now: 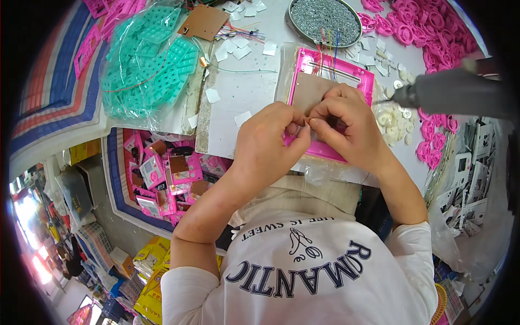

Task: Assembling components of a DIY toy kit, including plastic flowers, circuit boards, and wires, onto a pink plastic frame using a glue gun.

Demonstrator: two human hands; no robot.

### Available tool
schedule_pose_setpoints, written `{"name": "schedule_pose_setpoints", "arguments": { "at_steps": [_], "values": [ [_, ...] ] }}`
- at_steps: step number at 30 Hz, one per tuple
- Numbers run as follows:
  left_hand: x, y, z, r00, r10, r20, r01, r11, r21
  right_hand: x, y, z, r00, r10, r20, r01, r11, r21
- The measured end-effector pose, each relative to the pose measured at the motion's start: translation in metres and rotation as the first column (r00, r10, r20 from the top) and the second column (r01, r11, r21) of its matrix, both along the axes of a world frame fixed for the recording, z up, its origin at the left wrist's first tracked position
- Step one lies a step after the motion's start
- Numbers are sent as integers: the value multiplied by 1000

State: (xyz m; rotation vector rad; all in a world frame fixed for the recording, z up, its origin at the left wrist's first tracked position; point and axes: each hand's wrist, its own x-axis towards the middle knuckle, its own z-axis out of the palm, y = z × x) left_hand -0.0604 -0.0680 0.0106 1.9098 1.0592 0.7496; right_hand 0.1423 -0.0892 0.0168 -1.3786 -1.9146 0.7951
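Both my hands meet over a pink plastic frame (370, 84) on the table. My left hand (269, 136) is closed in a pinch at the frame's left side. My right hand (349, 125) pinches too, its fingertips almost touching the left ones. Between the fingertips shows a thin orange-red wire (307, 120); its ends are hidden by my fingers. A brown board (306, 89) lies in the frame, partly covered by my right hand. Red, yellow and blue wires (327, 54) stick up at the frame's far edge.
A round tray of small screws (325, 21) stands beyond the frame. A grey power screwdriver (455, 92) hangs at the right, near white round parts (394, 122) and pink plastic parts (433, 32). Bagged teal parts (154, 65) lie left; a bin of pink assemblies (168, 173) sits below.
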Motion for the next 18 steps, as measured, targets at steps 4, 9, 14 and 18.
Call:
{"name": "schedule_pose_setpoints", "arguments": {
  "at_steps": [4, 9, 14, 18],
  "values": [
    [-3, 0, -4, 997, 19, 70, -14, 997, -78, -1, -1, 2, 999, -28, -20, 28, 1000, -14],
    [-3, -1, -4, 995, 39, 93, -28, 993, -112, -1, -1, -1, 1000, -31, 0, 31, 999, 16],
    [8, -7, -13, 995, 92, 28, -94, 990, 103, -2, -1, -2, 1000, -16, -12, 17, 998, 52],
    [12, -8, -21, 992, 119, -29, -108, 963, 248, -1, -1, -4, 1000, -18, -6, 18, 998, 61]
  ]
}}
